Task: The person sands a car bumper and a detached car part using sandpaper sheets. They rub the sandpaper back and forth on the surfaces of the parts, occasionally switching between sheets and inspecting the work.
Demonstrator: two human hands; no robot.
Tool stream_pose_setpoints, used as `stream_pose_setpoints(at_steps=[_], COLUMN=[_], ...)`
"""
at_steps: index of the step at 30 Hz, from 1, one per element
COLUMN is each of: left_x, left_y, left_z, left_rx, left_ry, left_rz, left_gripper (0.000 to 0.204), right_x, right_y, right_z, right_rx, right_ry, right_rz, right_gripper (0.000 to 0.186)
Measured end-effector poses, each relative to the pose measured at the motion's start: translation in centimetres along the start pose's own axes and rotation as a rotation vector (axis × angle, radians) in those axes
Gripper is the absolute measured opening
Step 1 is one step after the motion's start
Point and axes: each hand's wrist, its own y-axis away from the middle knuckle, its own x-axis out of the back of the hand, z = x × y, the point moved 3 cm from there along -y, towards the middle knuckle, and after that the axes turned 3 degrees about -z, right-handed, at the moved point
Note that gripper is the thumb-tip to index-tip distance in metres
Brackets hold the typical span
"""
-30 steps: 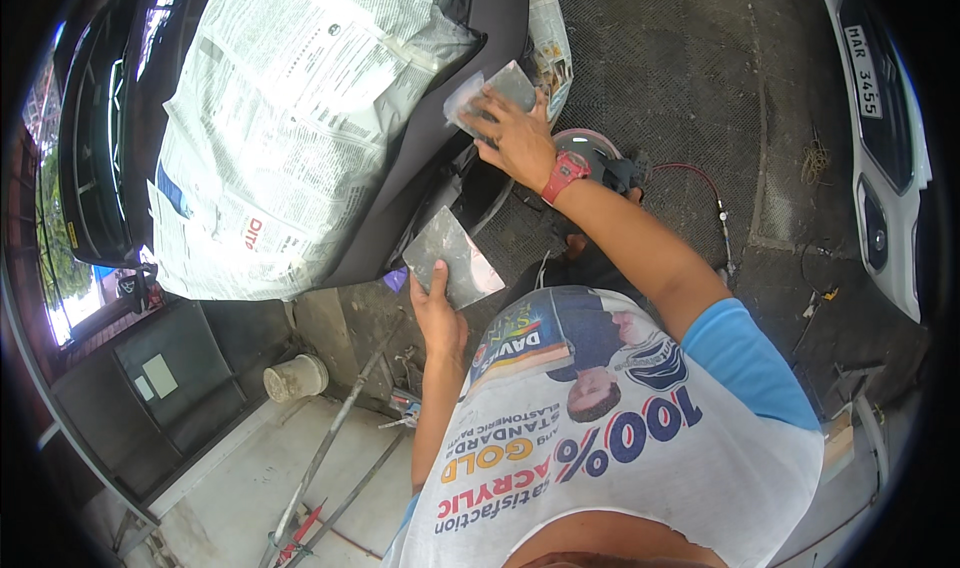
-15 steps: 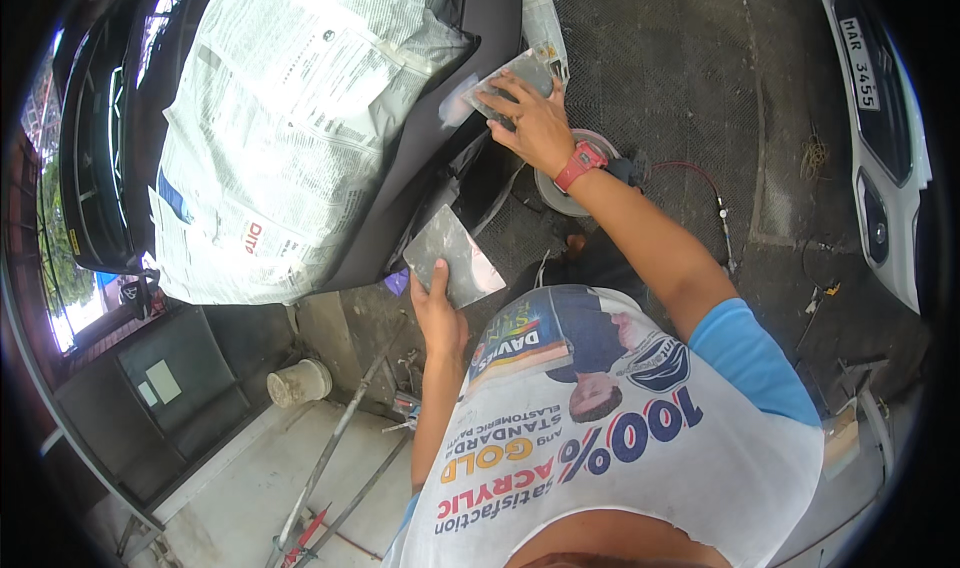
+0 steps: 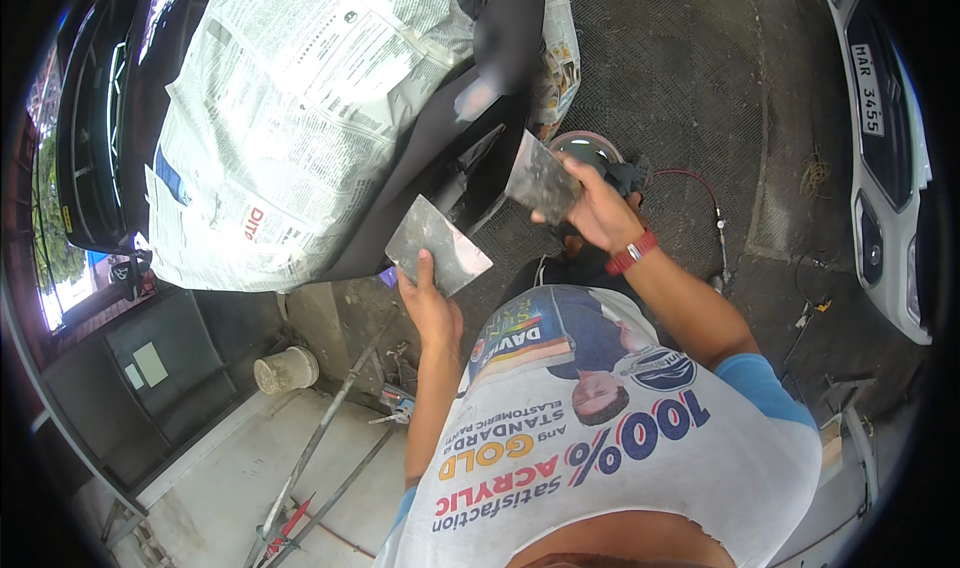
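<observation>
My left hand (image 3: 430, 308) grips a square grey plate (image 3: 432, 238) with a pale pink smear near its right corner, held low beside the dark grey car panel (image 3: 375, 198). My right hand (image 3: 603, 208) holds a second, stained square plate (image 3: 537, 176), tilted, to the right of the first and apart from it. Above both plates, a pale filler patch (image 3: 470, 101) shows on the panel. Newspaper masking (image 3: 280, 118) covers much of the car beside that panel.
A white vehicle (image 3: 901, 248) stands at the right. A round disc-like object (image 3: 590, 143) and a red hose (image 3: 700, 183) lie beyond my right hand on the dark floor. At lower left are a dirty bucket (image 3: 287, 370), long metal poles (image 3: 317, 443) and a metal-framed panel (image 3: 145, 368).
My right hand and its plate have moved down and right, away from the panel, uncovering the pale patch. My left hand and its plate have risen slightly and shifted left.
</observation>
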Motion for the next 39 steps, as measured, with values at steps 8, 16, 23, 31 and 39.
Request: stream_pose_setpoints(at_steps=[8, 16, 23, 31, 39], left_x=[-3.5, -3.8, -5.2, -4.8, -9.2], left_y=[-2.1, -1.2, -1.4, -1.9, -0.2], left_z=[0.4, -0.8, -0.9, -1.3, -2.9], left_rx=[-0.057, -0.037, -0.201, 0.088, 0.15], left_ry=[-0.009, -0.246, -0.591, -0.259, -0.005], left_rz=[-0.074, -0.145, -0.117, 0.017, -0.026], left_gripper=[0.048, 0.041, 0.037, 0.041, 0.042], right_x=[-8.4, -1.9, -2.7, -6.5, 2.0], right_y=[4.1, 2.7, 3.7, 4.9, 2.0], right_z=[1.8, 0.4, 3.6, 0.0, -2.8], right_rx=[0.481, 0.384, 0.383, 0.529, 0.197], right_ry=[1.619, 1.951, 1.885, 1.619, 1.99], right_rz=[-0.347, -0.044, -0.192, -0.506, -0.294], right_gripper=[0.063, 0.061, 0.069, 0.067, 0.073])
